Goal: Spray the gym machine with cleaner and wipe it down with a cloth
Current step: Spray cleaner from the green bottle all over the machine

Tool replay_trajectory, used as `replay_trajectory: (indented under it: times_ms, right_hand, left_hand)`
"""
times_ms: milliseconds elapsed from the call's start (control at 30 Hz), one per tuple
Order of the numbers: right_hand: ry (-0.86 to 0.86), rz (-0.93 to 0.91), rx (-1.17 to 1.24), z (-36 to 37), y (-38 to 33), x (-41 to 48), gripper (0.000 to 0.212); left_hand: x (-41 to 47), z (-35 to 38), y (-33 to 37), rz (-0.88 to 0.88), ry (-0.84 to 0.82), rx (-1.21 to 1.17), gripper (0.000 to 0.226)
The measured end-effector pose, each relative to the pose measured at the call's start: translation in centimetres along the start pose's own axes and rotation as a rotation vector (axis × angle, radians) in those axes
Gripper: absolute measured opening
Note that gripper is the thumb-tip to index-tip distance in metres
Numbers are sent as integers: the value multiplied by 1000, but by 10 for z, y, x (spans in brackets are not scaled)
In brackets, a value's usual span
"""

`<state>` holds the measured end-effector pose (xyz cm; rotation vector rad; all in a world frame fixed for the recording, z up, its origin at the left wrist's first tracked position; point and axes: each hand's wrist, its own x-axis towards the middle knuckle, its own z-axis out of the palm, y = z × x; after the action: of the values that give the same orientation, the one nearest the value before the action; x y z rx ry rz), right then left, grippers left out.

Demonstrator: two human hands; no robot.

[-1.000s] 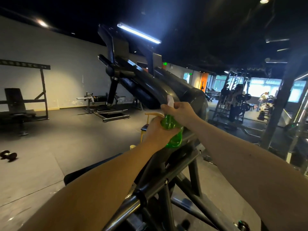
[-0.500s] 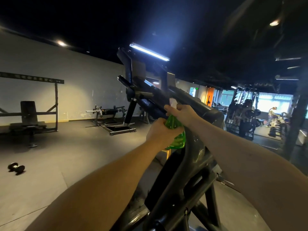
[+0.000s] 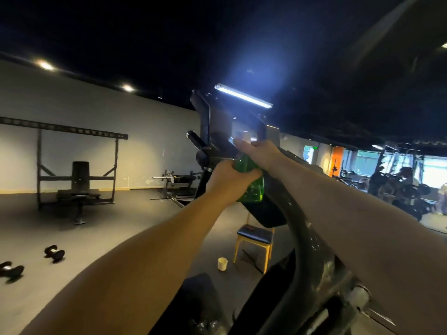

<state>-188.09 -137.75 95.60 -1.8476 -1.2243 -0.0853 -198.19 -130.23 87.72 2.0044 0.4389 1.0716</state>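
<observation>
Centre frame: left hand [image 3: 229,181] curled round green spray bottle [image 3: 252,189], steadying body; right hand [image 3: 260,153] closed over its top (likely to work trigger), nozzle held high toward gym machine [image 3: 302,223] upper frame; no cloth in view.

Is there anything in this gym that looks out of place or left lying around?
A white cup stands on the floor beside the chair, and dumbbells lie loose at left. Neither looks put away.

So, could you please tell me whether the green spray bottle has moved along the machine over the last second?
Yes. The green spray bottle has risen along the gym machine, nearer its top bracket.
</observation>
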Motion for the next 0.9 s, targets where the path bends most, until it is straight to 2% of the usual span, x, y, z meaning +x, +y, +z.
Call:
replay_trajectory:
  times_ms: [267, 500, 600, 700, 733, 833, 900]
  right_hand:
    - [54, -82, 76, -13, -18, 56, 48]
    - [-38, -123, 87, 6, -17, 41, 54]
    - [-67, -153, 172, 18, -16, 15, 38]
    - [-173, -159, 232, 37, -17, -21, 24]
    - [-209, -158, 234, 47, -19, -34, 25]
    - [-240, -102, 244, 85, -26, -73, 51]
    - [-239, -50, 249, 112, -35, -105, 51]
  left_hand:
    - [50, -9, 25, 32, 161, 152, 62]
    - [16, -19, 20, 53, 110, 82, 37]
    - [-15, -32, 14, 56, 72, 54, 17]
    - [-56, -51, 4, 28, 20, 10, 22]
    - [-71, -58, -1, 19, 6, 8, 25]
    - [-117, -87, -22, -1, -45, -25, 29]
    - [-149, -110, -43, -16, -82, -47, 31]
